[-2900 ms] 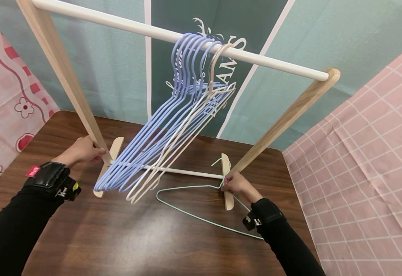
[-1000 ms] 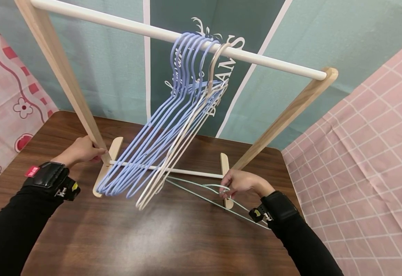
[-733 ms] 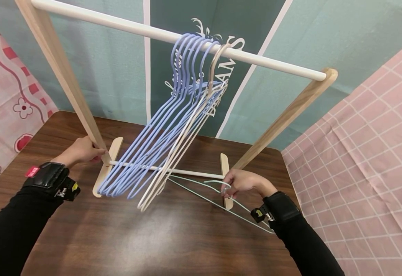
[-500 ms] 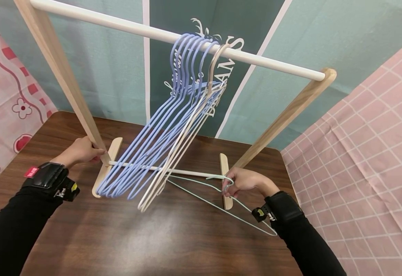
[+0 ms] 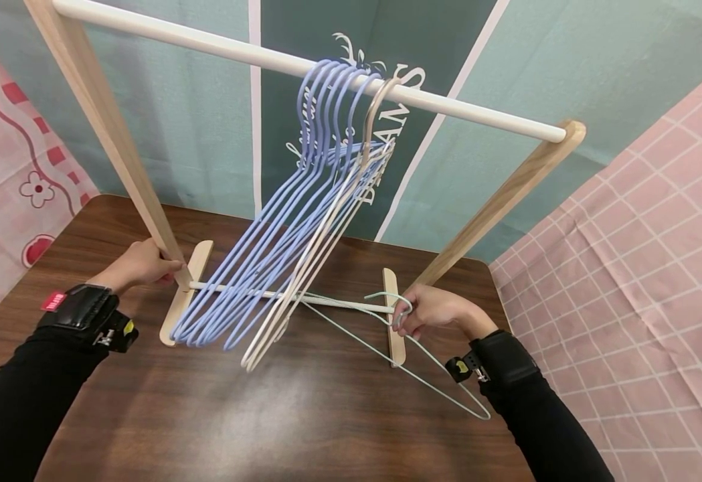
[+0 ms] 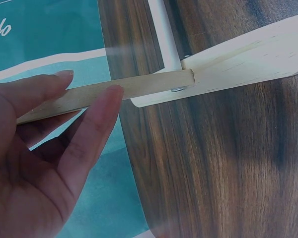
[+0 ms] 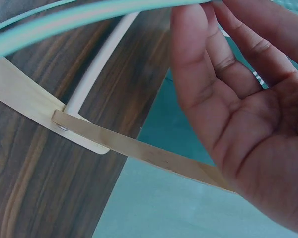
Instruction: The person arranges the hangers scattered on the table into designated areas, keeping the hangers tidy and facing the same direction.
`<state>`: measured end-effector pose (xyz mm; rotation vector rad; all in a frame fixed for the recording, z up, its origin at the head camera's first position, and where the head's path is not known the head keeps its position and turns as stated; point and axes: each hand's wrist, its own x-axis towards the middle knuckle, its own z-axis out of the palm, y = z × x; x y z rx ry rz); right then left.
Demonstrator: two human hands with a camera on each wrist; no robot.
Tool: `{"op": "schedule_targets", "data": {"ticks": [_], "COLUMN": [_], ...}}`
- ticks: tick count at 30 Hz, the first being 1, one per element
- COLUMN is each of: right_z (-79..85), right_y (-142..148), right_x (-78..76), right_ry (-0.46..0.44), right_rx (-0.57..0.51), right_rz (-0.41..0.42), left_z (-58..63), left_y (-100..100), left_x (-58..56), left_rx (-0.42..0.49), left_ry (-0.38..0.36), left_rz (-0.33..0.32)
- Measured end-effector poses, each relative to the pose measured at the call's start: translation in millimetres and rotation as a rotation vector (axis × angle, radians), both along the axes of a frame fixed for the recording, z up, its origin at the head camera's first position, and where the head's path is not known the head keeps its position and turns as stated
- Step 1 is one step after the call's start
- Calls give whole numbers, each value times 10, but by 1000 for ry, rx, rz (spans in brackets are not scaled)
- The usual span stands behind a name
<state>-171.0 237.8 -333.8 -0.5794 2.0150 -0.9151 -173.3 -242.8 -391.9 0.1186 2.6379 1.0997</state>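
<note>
My left hand [image 5: 144, 263] grips the left wooden post [image 5: 116, 154] of a clothes rack, low down near its foot. In the left wrist view, thumb and fingers lie on either side of that post. A mint-green clothes hanger [image 5: 435, 389] is pinched near the base of its hook by my right hand [image 5: 437, 309]. Its body slants down toward the right forearm, and its left end passes behind the hanging hangers. Several blue hangers [image 5: 266, 214] hang by their hooks from the white top rail [image 5: 206, 43]. Pale hangers with a beige hook [image 5: 370, 124] hang right of them.
A white lower rail [image 5: 338, 303] joins the left foot [image 5: 176, 320] and right foot [image 5: 397, 348]. The right post [image 5: 495, 207] rises beside my right hand. Curtains enclose the brown wooden table [image 5: 266, 428] at the back and both sides.
My right hand has lifted the mint-green hanger from low over the table and tilted it; its hook now points left and its right end has dropped. The left hand stays on the post.
</note>
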Motion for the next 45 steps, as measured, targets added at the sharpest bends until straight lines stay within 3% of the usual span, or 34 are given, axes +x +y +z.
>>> {"op": "schedule_targets", "data": {"ticks": [10, 33, 45], "right_z": [101, 311, 434], "right_y": [27, 91, 62], "right_x": [-34, -73, -49], "right_ry": [69, 152, 40], "right_rx": [-11, 7, -43], "right_rz": [-11, -232, -386], "left_z": [-2, 4, -1], "left_y": [0, -11, -12], "left_x": [6, 10, -1], "left_rx": [-3, -32, -41], "left_ry": [5, 12, 12], "left_rz": [-1, -15, -17]}}
